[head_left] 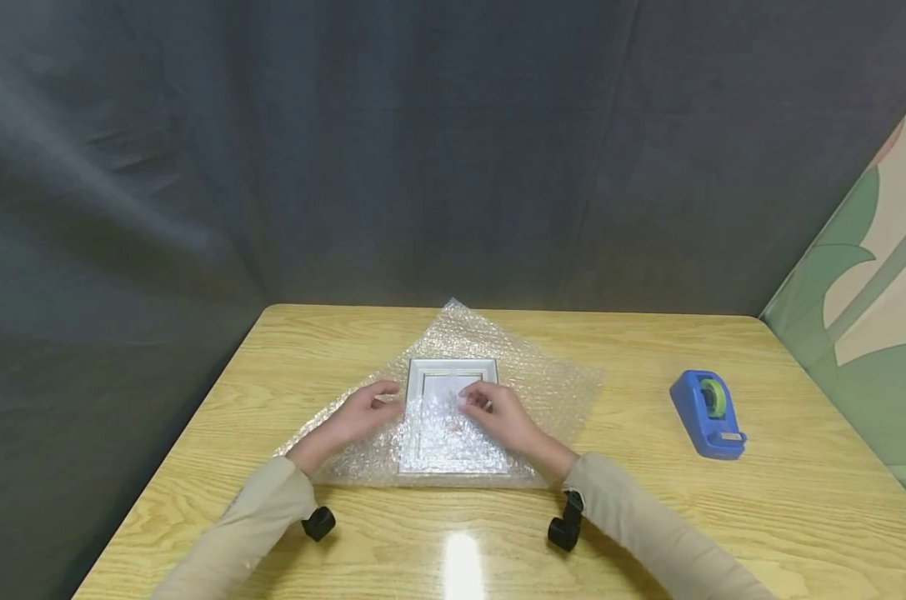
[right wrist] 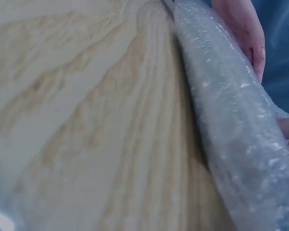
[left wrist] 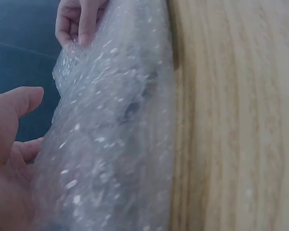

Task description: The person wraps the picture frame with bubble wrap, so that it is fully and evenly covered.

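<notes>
A silver-white picture frame (head_left: 453,365) lies on a sheet of clear bubble wrap (head_left: 553,375) in the middle of the table. The lower flap of the wrap is folded up over most of the frame, whose top border shows uncovered. Over the frame's middle, my right hand (head_left: 501,414) pinches the tip of that flap; the left wrist view also shows these fingertips (left wrist: 84,38) at the wrap's edge. My left hand (head_left: 366,410) is just left of the frame, thumb and fingers apart. In the left wrist view, the left hand (left wrist: 12,159) lies against the folded bubble wrap (left wrist: 106,144).
To the right on the wooden table (head_left: 250,400) stands a blue tape dispenser (head_left: 696,425) with a green roll. Dark curtain (head_left: 437,167) hangs behind the table, and a patterned panel (head_left: 865,308) runs along the right. Black wrist cameras (head_left: 319,523) sit under both wrists.
</notes>
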Tool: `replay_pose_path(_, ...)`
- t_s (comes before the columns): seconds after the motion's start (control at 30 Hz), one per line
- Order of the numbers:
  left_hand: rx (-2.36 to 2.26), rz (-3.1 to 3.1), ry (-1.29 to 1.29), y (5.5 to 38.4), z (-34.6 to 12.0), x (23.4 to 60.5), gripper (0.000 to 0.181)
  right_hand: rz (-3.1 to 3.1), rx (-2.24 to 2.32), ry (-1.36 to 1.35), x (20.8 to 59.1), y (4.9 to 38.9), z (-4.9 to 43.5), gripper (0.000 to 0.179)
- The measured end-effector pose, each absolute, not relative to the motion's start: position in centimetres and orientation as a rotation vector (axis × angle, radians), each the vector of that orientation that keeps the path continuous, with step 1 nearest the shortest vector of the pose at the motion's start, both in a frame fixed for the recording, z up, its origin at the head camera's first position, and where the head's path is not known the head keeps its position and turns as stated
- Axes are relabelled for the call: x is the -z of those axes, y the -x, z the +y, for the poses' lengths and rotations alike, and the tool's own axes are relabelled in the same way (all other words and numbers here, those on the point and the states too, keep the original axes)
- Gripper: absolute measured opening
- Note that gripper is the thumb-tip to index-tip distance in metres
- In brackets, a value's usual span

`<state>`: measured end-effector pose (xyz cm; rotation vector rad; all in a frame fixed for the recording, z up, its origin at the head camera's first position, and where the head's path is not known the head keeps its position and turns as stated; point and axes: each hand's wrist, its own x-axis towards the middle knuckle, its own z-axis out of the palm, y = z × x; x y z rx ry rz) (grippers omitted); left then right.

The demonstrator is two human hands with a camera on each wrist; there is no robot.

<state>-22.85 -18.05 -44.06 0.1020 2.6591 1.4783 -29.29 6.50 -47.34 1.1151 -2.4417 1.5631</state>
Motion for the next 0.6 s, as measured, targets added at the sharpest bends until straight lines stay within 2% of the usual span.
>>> replay_pose_path(0.3,-1.403,2.687,-0.127,22.8,-17.2,45.5,0.073,-2.491,-1.488,-1.075,47.9,29.3,6.3,0.02)
replay_pose_path(0.4,-1.353,2.728,-0.182,23.0,-17.0,45.9,0.076,-2.516,-1.464,-1.045,48.0,29.2,6.1,0.023)
replay_pose_path(0.6,-1.254,2.802,-0.113,23.1,-16.5,45.9,0.081,-2.587,-1.337,-0.995,47.8,29.3,5.6,0.03)
